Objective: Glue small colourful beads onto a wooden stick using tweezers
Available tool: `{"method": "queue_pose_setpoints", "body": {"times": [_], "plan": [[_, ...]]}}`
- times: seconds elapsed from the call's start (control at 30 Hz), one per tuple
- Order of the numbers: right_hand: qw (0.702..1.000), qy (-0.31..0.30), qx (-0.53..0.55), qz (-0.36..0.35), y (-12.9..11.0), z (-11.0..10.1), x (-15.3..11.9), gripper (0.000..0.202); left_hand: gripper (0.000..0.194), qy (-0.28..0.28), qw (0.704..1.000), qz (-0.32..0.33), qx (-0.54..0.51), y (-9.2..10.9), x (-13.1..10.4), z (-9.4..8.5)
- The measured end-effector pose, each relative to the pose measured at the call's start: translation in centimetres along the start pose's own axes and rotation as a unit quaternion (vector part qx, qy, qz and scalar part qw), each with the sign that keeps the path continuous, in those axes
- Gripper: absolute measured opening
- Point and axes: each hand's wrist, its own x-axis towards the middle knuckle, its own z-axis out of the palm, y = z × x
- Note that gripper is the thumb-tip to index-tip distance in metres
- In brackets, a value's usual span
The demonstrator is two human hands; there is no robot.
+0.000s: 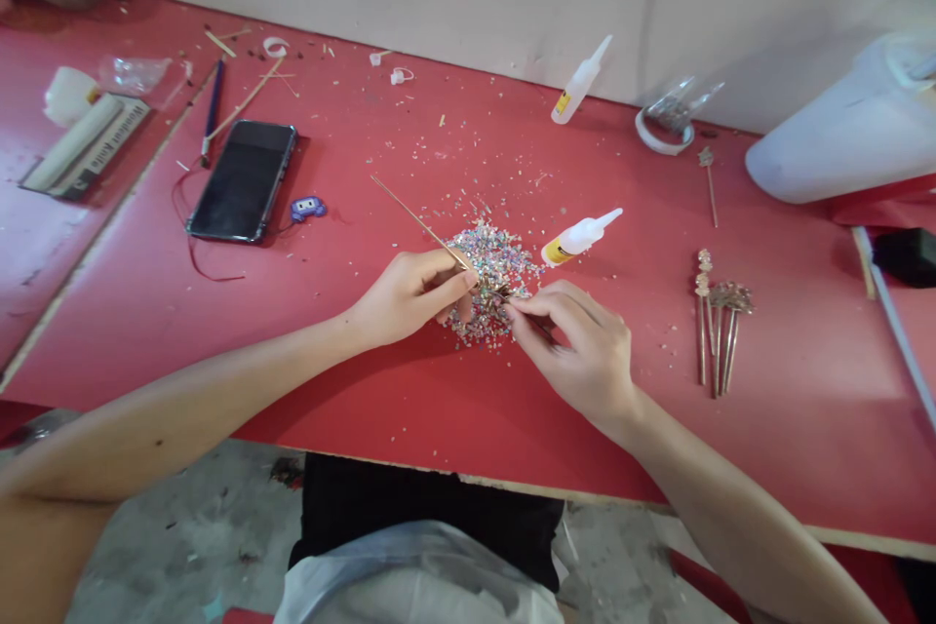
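Observation:
My left hand (428, 297) is closed in a pinch on a thin gold hair stick (413, 214). Its long shaft points up and to the left, and its other end lies between my two hands. My right hand (574, 336) pinches a thin dark tool (503, 296), its tip at that end of the stick; the fingers hide most of the tool, so its kind is unclear. Beneath both hands spreads a pile of small multicoloured chips (493, 253). A white glue bottle (574, 241) with a yellow label lies just beyond my right hand.
Several decorated hair sticks (721, 331) lie at the right on the red table (439, 409). Another glue bottle (581, 83) is near the wall, beside a tape roll (664, 132). A phone (244, 180), a small purple trinket (308, 208) and a brush (213, 112) lie leftward. A white container (834, 122) stands far right.

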Motion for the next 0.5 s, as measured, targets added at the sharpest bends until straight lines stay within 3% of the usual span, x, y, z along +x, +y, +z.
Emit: {"method": "queue_pose_setpoints", "body": {"times": [0.5], "plan": [[1.000,-0.006,-0.014,-0.003,-0.19,-0.12,0.08,0.010,0.029,-0.001,1.000,0.007,0.001,0.03,0.09,0.06]]}}
